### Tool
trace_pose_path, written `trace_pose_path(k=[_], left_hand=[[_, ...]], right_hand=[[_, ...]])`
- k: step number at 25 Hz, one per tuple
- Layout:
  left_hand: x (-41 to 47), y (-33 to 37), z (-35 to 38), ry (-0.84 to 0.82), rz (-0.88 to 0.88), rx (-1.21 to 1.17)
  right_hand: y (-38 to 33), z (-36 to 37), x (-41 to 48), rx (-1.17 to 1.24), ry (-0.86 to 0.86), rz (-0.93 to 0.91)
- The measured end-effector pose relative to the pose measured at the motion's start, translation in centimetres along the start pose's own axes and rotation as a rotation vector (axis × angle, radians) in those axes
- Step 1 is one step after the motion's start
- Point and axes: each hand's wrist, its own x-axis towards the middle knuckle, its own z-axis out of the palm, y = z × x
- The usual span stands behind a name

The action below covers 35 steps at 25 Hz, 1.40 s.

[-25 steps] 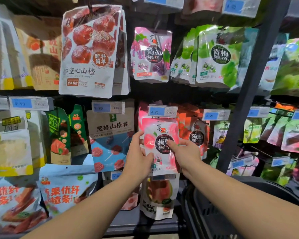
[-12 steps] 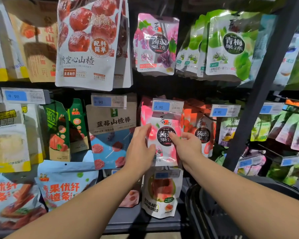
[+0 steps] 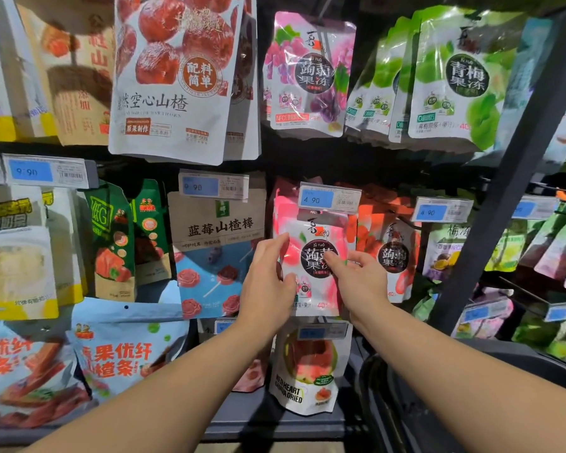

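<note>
A pink and white jelly pouch [image 3: 311, 243] with a dark round label hangs on a shelf hook under a blue 4.90 price tag [image 3: 329, 198]. My left hand [image 3: 268, 282] grips its left edge, thumb on the front and fingers behind. My right hand [image 3: 356, 279] holds its right side, forefinger stretched across the label. More pouches of the same kind hang behind it on the hook.
A red-orange jelly pouch [image 3: 389, 253] hangs just right. A blue hawthorn stick bag [image 3: 216, 250] hangs left. A guava pouch [image 3: 311, 371] hangs below. A dark upright post [image 3: 517, 178] rises at right, with a dark shopping basket [image 3: 438, 403] at lower right.
Both hands have lifted the pink pouch higher toward the hook and price tag. The camera has moved closer to the shelf.
</note>
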Motion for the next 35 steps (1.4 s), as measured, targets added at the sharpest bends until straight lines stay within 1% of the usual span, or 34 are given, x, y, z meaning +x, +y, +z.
trace_pose_path(k=[5,7,9,11,12,14,17,23,26,28,30,32,33,34,35], left_hand=[[0.1,0.1,0.5,-0.017,-0.025,0.006],[-0.1,0.2,0.6,-0.033,-0.023,0.005],[-0.3,-0.1,0.8,-0.043,-0.023,0.026],[-0.3,-0.4,1.0,-0.056,-0.019,0.108],[-0.3,-0.5,1.2,-0.059,-0.014,0.154],[0.0,-0.8,1.4,-0.052,-0.003,0.202],[0.8,-1.6,2.1,-0.048,0.001,0.211],[3.5,-3.0,4.3,-0.091,-0.096,0.273],[4.9,-3.6,5.2,-0.137,-0.124,0.265],[5.8,-3.9,5.7,-0.135,-0.133,0.280],[6.6,-4.3,6.1,-0.114,-0.138,0.294],[7.4,-4.9,6.4,-0.104,-0.133,0.310],[7.8,-5.1,6.6,-0.104,-0.135,0.322],[8.1,-5.2,6.7,-0.102,-0.141,0.331],[8.4,-5.3,6.8,-0.097,-0.150,0.338]], right_hand=[[0.2,-0.2,-0.2,-0.028,0.004,0.014],[0.0,-0.7,-0.5,-0.067,-0.011,-0.010],[0.2,-1.1,-0.8,-0.135,-0.074,-0.044],[0.9,-1.2,-1.2,-0.230,-0.165,-0.065],[1.5,-1.2,-1.1,-0.279,-0.182,-0.073],[2.2,-0.9,-0.8,-0.337,-0.170,-0.111],[2.5,-0.6,0.6,-0.352,-0.096,-0.154],[3.7,1.9,3.3,-0.400,-0.088,-0.137],[4.0,3.3,4.9,-0.399,-0.060,-0.091],[3.8,3.9,5.5,-0.418,-0.054,-0.075],[4.0,4.2,6.5,-0.493,-0.058,-0.113],[3.5,4.9,6.9,-0.671,-0.087,-0.096],[3.0,5.3,7.0,-0.744,-0.093,-0.137],[2.5,5.7,7.1,-0.646,-0.067,-0.153],[2.2,6.3,7.3,-0.474,-0.001,-0.146]])
